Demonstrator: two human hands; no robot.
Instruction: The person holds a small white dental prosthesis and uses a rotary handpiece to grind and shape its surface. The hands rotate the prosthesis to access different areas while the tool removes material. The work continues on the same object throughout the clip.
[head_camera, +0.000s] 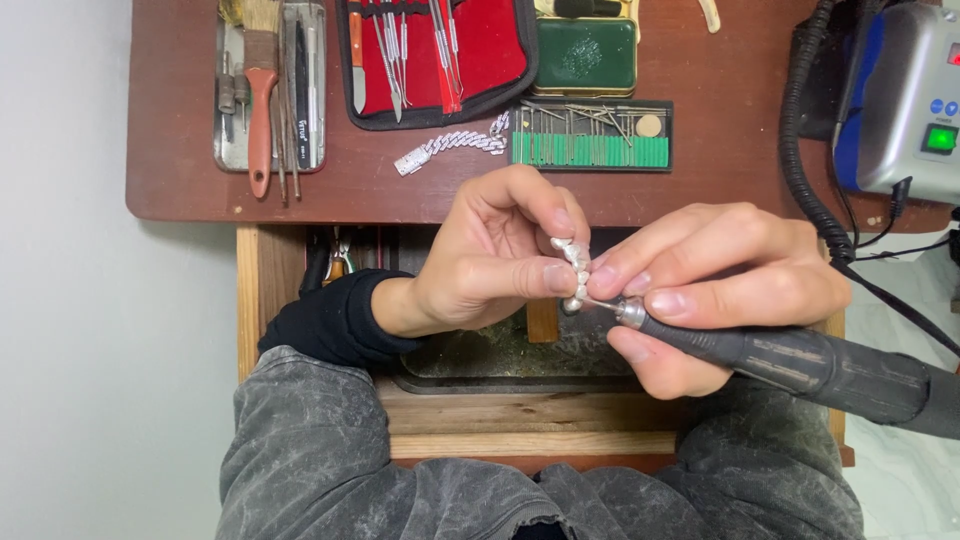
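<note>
My left hand (490, 255) pinches a short piece of silver chain (575, 270) between thumb and fingers, just in front of the brown bench edge. My right hand (710, 290) grips a dark rotary handpiece (800, 365) like a pen. Its thin metal tip (600, 303) touches the lower links of the chain. The handpiece body runs off to the lower right. A black sleeve covers my left wrist.
On the brown bench top (170, 190) lie a second silver chain piece (450, 145), a green bur stand (590, 135), a red-lined tool case (440, 55), a green box (585, 55) and a metal tray of tools (268, 85). A grey machine (900, 100) with a coiled black cord (800, 170) stands right. A catch tray (500, 360) sits below.
</note>
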